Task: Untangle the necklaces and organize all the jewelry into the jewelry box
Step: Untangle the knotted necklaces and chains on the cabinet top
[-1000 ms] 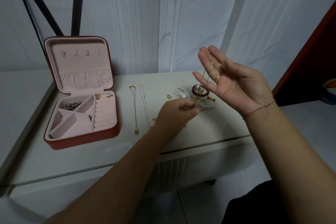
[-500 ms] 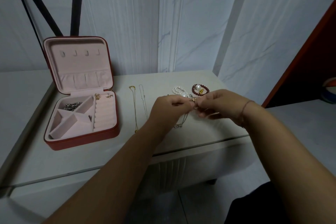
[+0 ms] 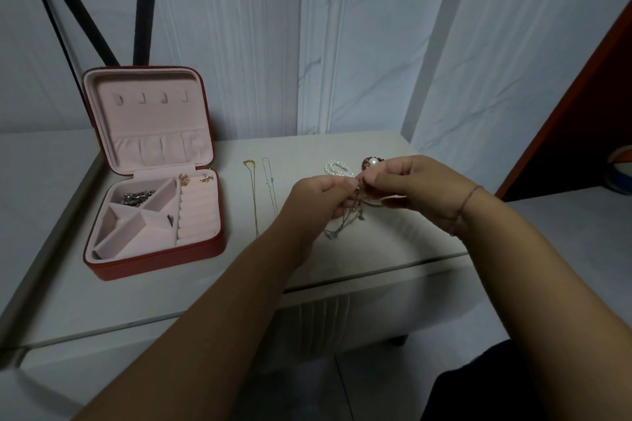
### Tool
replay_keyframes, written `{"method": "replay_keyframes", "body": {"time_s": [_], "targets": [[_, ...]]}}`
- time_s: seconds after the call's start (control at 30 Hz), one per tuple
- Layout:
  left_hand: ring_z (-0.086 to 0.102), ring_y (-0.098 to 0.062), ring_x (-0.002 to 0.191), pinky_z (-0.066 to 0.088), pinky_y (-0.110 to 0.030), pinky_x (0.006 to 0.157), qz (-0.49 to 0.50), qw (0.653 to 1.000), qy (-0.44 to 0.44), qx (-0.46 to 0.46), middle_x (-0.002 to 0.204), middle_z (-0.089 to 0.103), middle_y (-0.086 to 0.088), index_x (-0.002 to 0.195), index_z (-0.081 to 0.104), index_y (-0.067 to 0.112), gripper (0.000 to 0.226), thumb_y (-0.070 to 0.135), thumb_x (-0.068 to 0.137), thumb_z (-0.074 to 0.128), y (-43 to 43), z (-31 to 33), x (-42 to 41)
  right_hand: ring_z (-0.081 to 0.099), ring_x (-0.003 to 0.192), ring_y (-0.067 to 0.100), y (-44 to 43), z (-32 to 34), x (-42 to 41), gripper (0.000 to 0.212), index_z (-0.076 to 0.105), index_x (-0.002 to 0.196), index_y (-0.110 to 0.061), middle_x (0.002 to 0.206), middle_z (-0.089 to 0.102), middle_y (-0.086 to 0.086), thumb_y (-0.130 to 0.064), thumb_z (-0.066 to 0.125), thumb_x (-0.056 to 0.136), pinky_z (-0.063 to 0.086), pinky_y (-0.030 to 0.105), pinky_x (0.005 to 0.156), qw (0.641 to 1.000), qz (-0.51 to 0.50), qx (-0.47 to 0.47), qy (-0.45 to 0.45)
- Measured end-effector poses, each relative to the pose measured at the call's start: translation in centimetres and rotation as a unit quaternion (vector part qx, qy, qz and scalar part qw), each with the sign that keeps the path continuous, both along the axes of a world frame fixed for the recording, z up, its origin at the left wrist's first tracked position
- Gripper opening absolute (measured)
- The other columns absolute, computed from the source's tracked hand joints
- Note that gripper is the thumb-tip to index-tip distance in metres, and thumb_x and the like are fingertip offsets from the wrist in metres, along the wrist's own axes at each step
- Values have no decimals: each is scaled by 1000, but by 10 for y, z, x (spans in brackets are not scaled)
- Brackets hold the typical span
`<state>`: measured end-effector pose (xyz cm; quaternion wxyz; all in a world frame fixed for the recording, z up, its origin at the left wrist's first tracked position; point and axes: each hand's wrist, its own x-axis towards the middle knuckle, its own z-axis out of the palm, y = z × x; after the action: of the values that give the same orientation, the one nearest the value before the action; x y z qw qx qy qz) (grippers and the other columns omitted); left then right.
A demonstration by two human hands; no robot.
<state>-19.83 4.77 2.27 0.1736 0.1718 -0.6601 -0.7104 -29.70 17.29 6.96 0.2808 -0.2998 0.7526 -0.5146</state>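
Both hands are meeting over the right part of the white surface (image 3: 393, 243). L hand (image 3: 316, 196) & R hand (image 3: 408, 183) are pinching the tangled necklaces (image 3: 345, 220) btwn thumb & fingers, fingertips nearly touching each other at the knot. Fingers of both hands are curling closed on the thin chains; a loop of chain is hanging down below the hands, its low end lying on or just above the surface, can't tell which. A thin red string is sitting around the R wrist.

Just behind the hands, a white pearl bracelet (image 3: 337, 168) is lying on the surface, & beside it to the right a dark red bead bracelet (image 3: 371, 162) w/ a big pearl, partly hidden by the R hand. To the left of the hands, a gold necklace (image 3: 254, 195) & a silver necklace (image 3: 270, 184) are lying straight, side by side but apart, running front to back.

Further left, the red jewelry box (image 3: 154, 249) is sitting open, lid standing upright, pink lining inside. A silver chain piece (image 3: 136, 197) is resting in the back-left compartment. Two small earrings (image 3: 193, 178) are sitting at the back of the ring-roll section. Other compartments are looking bare.
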Motion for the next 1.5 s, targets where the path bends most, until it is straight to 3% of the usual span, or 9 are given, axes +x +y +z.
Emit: {"method": "replay_keyframes", "body": {"time_s": [0.17, 0.43, 0.63, 0.77, 0.87, 1.03, 1.2, 1.3, 1.5], "targets": [[59, -9, 72, 50, -23, 75, 0, 1000, -4, -8, 74, 65, -1, 85, 70, 12, 17, 19, 94, 58, 0, 1, 0, 60, 55, -2, -1, -1, 2, 6, 69, 81, -1, 70, 65, 5, 5, 68, 80, 45, 9, 53, 1000, -2, -9, 18], [60, -11, 78, 51, -28, 84, 11, 1000, -16, 2, 77, 66, -2, 85, 68, 10, 17, 17, 94, 56, 2, 6, 1, 55, 61, 11, -5, -2, 2, 15, 63, 72, -7, 67, 62, 8, 2, 63, 83, 45, 16, 58, 1000, -11, -5, 20], [56, -18, 80, 48, -29, 76, 22, 998, -15, 55, 75, 61, -7, 77, 60, 6, 25, 10, 95, 42, 0, 11, 1, 62, 61, 11, -5, 2, -5, 18, 58, 74, -8, 75, 69, 8, -3, 49, 89, 50, 21, 62, 986, -74, -78, -127], [62, -9, 67, 50, -23, 68, 2, 994, 12, 107, 63, 64, 3, 75, 58, 8, 27, 9, 96, 41, 3, 11, 1, 67, 64, 13, -9, 2, -3, 25, 58, 74, -9, 73, 71, 5, -11, 41, 92, 51, 28, 77, 958, -58, -115, -255], [63, -7, 63, 52, -20, 61, -9, 990, 25, 139, 65, 65, 2, 77, 59, 8, 26, 7, 96, 41, 3, 11, 0, 66, 64, 15, -13, 1, -3, 20, 51, 72, -14, 68, 68, 3, -14, 42, 90, 52, 31, 77, 935, -72, -146, -315], [64, -7, 67, 51, -26, 73, -41, 990, 19, 136, 69, 66, 2, 81, 61, 9, 23, 11, 95, 43, 3, 11, 0, 62, 61, 12, -16, -5, -5, 17, 52, 72, -15, 66, 65, -2, -17, 47, 88, 50, 28, 72, 908, -89, -163, -376], [61, -11, 74, 48, -30, 79, -52, 988, 23, 146, 78, 63, -2, 86, 60, 8, 20, 12, 95, 43, 1, 12, -1, 58, 55, 9, -18, -6, -5, 6, 53, 76, -15, 64, 62, -4, -17, 51, 82, 49, 24, 63, 909, -59, -167, -378], [61, -12, 72, 47, -29, 78, -66, 985, 31, 157, 77, 65, -2, 87, 59, 7, 20, 11, 95, 41, 1, 12, 0, 47, 48, 7, -20, -7, -3, 14, 51, 74, -16, 60, 54, -6, -18, 49, 87, 45, 20, 54, 915, -38, -160, -369], [56, -16, 76, 43, -31, 75, -96, 987, 26, 129, 84, 58, -9, 91, 58, 6, 18, 8, 93, 40, 1, 12, 1, 32, 48, 5, -22, -7, 0, 10, 53, 74, -21, 47, 40, -10, -28, 58, 79, 36, 17, 53, 925, -4, -145, -351]]}}
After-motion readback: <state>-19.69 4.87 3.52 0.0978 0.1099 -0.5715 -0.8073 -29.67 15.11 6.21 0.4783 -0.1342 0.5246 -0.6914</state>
